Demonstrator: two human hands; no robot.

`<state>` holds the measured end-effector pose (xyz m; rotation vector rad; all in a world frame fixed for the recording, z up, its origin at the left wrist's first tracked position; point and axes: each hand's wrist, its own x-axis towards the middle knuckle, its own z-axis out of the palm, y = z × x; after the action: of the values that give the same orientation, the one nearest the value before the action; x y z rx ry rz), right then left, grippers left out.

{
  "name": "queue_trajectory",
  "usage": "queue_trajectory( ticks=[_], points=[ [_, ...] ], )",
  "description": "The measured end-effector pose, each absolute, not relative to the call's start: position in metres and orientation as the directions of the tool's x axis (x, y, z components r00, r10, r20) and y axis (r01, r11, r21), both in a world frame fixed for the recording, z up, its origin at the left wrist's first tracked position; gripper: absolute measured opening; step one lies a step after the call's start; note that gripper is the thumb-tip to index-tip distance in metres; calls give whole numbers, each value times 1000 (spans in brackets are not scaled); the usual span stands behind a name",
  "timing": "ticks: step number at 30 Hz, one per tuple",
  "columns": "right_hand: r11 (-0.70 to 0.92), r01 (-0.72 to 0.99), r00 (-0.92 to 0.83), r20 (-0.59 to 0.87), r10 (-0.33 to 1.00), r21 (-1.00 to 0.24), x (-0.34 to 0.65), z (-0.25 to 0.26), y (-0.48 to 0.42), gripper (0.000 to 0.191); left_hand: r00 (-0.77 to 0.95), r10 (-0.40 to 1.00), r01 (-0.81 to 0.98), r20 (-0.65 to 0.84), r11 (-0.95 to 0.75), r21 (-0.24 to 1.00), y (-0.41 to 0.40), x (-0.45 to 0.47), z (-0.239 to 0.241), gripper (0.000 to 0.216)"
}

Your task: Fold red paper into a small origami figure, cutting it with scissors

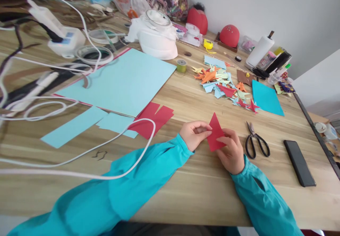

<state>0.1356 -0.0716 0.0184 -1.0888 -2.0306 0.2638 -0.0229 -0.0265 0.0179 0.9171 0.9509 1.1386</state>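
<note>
Both hands, left (193, 134) & right (231, 151), pinch red folded paper (215, 134) near surface's front edge, mid-fold; scissors (255, 142) lie beside. Next crease prob. needs aligned edges, firm press.

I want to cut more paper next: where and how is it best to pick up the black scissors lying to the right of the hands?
Probably by the two loop handles of the scissors, coming from the near table edge. They lie flat, loops toward the person, shut blades pointing away, just right of the right hand.
</note>
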Motion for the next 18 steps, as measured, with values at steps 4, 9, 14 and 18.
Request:
queue_trajectory(
  ticks=[4,9,14,18],
  points=[
    [580,602,-300,517,801,-550,134,18,-73,19,121,987,-237,-102,128,963,-30,-22,21,13],
    [507,575,-204,487,849,-643,134,21,-73,7,139,986,-213,-88,116,970,-32,-22,22,7],
    [428,518,-96,447,890,-741,134,21,-69,6,172,967,-366,-186,238,900,-30,-21,20,28],
    [393,480,-51,422,905,-784,135,17,-68,7,262,927,-444,-270,364,819,-28,-21,20,37]
  ],
)
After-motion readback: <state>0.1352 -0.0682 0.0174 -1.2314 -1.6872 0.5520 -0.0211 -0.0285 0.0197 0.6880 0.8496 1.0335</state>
